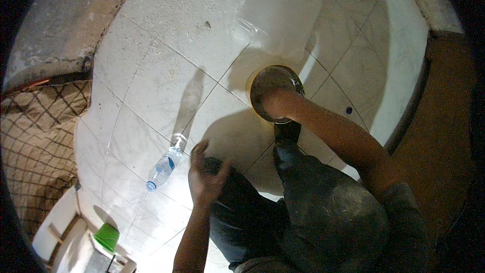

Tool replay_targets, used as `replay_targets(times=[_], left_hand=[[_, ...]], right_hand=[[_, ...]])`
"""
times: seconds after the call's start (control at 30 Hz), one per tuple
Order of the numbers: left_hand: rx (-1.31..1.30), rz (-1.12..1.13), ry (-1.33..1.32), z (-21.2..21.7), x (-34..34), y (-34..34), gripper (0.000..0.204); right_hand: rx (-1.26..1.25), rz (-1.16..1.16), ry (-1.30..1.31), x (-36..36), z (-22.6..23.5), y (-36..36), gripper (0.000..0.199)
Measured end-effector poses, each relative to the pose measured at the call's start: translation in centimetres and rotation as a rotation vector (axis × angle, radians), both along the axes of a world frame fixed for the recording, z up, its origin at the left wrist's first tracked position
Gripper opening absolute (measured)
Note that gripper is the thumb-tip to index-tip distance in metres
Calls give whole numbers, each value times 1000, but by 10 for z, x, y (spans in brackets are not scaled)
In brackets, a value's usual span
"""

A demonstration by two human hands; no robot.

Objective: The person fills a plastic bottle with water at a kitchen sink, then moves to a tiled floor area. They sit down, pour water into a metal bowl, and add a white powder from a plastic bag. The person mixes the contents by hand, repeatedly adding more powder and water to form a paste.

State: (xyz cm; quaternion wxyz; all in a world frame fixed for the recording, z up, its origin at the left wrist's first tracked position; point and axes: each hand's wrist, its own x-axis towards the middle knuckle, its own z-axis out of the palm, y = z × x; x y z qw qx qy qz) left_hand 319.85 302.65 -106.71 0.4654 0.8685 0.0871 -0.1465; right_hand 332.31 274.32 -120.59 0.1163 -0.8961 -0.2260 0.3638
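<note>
My right hand (pixel 283 105) reaches down into a round, dark-looking container (pixel 250 91) with a yellowish rim, which stands on the tiled floor in front of me. Its fingers are hidden in the dark inside, and so is whatever they touch. Over my left knee hovers my left hand (pixel 206 179), fingers apart and holding nothing. A clear plastic bottle (pixel 164 168) with a blue cap is on the floor, left of that hand. Just beyond the container lies a large clear plastic bag (pixel 280 17).
Small pale bits are scattered over the floor tiles (pixel 166 20). A dark blue round cap (pixel 349 110) lies right of the container. At the left is a brown cloth with a dark grid pattern (pixel 43 156); a green object (pixel 107 236) is at lower left. Brown furniture (pixel 434 136) borders the right.
</note>
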Motion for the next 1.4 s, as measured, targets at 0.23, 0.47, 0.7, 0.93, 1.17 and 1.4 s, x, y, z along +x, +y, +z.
replay_targets(times=[0.23,0.47,0.7,0.93,1.17,1.4], left_hand=[[110,-333,-363,-51,87,-124,152],[125,-366,-323,-48,91,-156,161],[112,-289,-230,-45,95,-166,157],[74,-279,-251,-52,96,-169,153],[75,-303,-286,-62,100,-168,154],[81,-305,-278,-66,97,-165,157]], right_hand=[[109,-66,-180,6,2,0,50],[95,-31,-255,0,0,-24,50],[154,-109,-252,8,-6,-28,51],[198,-140,-244,7,-11,-26,51],[275,39,-115,9,5,-36,51],[206,162,-179,17,37,-36,51]])
